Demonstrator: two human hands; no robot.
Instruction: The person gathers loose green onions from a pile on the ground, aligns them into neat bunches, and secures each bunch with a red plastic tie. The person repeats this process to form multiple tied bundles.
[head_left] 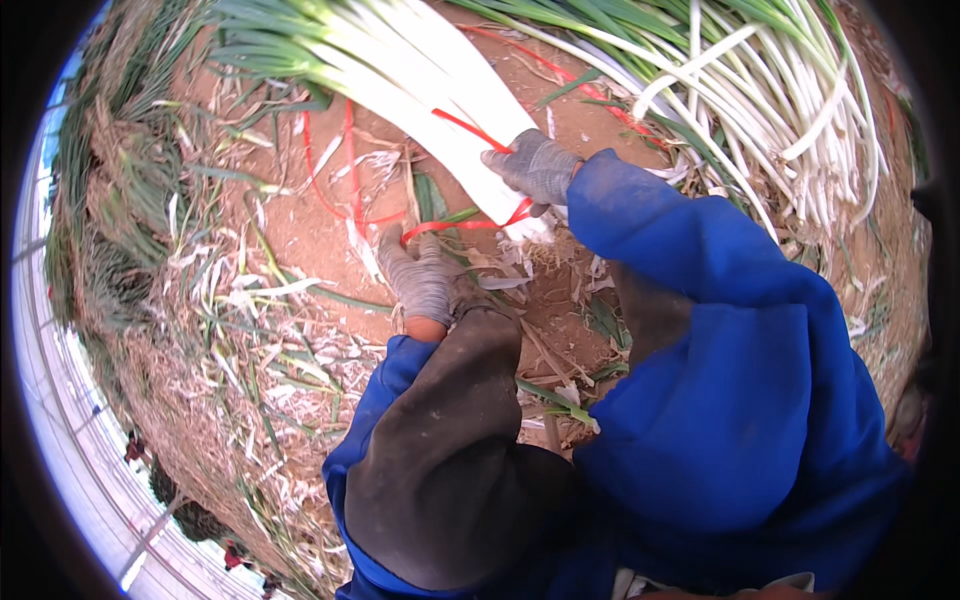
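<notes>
A bundle of long green onions [430, 100] lies on the soil ahead of me, its white stalks and roots toward me and its green leaves at the upper left. Red plastic tape [465, 226] passes round the white stalks near the roots. My left hand [425, 275], in a grey glove, is closed on that tape to the left of the root end. My right hand [537, 168], gloved too, lies against the right side of the stalks. Its fingers are closed on another stretch of the tape, whose loose end sticks out to the left across the bundle.
Loose green onions [790, 130] lie in a pile at the upper right, with red tape [590, 88] beneath. More red strips [355, 170] rest on the soil at left. Peeled leaf scraps [270, 300] litter the ground, and heaped green leaves [130, 220] line the far left.
</notes>
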